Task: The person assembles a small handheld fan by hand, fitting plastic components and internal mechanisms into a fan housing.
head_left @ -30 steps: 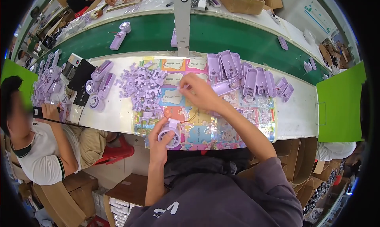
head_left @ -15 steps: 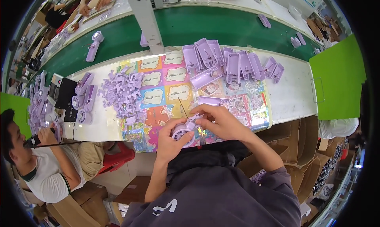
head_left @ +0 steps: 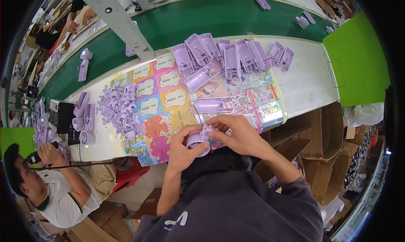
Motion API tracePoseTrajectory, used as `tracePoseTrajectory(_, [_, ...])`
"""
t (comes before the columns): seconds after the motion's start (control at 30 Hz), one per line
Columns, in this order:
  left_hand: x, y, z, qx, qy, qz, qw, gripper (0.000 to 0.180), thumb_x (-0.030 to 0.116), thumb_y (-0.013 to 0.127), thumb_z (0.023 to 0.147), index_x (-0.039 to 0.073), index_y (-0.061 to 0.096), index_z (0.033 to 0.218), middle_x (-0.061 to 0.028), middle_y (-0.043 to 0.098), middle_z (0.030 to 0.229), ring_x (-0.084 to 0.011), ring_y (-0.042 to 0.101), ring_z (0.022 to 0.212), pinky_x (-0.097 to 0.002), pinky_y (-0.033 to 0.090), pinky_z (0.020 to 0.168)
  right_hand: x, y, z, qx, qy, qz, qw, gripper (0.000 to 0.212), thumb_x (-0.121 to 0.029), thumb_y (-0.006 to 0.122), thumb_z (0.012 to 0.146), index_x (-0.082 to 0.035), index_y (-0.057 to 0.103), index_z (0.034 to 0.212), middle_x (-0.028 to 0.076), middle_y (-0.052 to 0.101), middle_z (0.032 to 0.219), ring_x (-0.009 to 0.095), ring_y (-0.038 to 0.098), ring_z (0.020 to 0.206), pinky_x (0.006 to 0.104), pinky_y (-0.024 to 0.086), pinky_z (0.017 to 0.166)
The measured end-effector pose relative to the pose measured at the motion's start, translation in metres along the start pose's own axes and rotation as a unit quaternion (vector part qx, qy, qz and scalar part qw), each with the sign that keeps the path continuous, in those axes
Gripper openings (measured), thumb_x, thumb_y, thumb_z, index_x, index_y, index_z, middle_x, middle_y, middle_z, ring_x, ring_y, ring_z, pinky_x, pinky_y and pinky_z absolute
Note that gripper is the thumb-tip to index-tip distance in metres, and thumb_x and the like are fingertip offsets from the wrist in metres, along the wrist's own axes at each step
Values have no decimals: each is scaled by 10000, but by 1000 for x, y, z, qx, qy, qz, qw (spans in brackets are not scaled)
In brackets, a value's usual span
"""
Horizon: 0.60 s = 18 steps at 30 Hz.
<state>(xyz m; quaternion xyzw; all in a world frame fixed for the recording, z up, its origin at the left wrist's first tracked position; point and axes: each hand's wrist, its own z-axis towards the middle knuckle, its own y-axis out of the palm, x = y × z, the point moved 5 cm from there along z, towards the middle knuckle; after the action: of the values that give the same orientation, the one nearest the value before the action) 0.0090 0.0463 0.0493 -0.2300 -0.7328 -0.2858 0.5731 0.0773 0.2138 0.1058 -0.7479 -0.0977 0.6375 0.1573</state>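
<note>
Close to my body, just past the table's front edge, my left hand (head_left: 182,152) is closed around a round lilac plastic housing (head_left: 195,139). A thin dark wire (head_left: 195,111) sticks up from it. My right hand (head_left: 238,134) pinches a small lilac bracket (head_left: 207,130) against the housing's far right side. How the two pieces fit together is partly hidden by my fingers. Beyond my right hand a long lilac shell (head_left: 209,105) lies on its back on the colourful printed sheet (head_left: 175,94). Left of my hands spreads a heap of small lilac brackets (head_left: 118,107).
Several open lilac shells (head_left: 232,60) with wires stand across the back. A green conveyor belt (head_left: 185,18) runs behind, with a metal post (head_left: 114,18) before it. At left, a seated person (head_left: 59,191) holds a black power tool (head_left: 36,156). A green panel (head_left: 358,64) stands right.
The view has shifted, so the table items appear lower at left and higher at right. My hands still hold the housing and bracket, and the bracket has turned slightly.
</note>
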Motion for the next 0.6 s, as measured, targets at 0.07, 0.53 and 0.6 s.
tracePoseTrajectory(0.07, [-1,6,1,19,-13,13,1000,434,17,830,755,-30,662,1153,-73,671,1068,-135,634,976,-277,513,860,5,-1,-2,27,-7,-10,1000,307,-106,740,901,27,671,1169,145,721,987,222,701,852,336,557,762])
tracePoseTrajectory(0.53, [6,8,4,34,47,-40,998,161,19,714,872,-19,661,1020,-51,635,1027,-109,578,924,-248,451,838,-1,8,-12,82,-28,21,996,273,-114,744,897,39,637,1096,138,709,878,229,683,744,337,549,698])
tracePoseTrajectory(0.6, [10,8,1,28,56,-50,997,141,20,715,869,-21,668,995,-61,638,1025,-119,583,925,-254,451,838,-1,10,-15,77,-27,45,996,272,-108,751,893,35,637,1094,125,703,877,214,676,742,331,545,692])
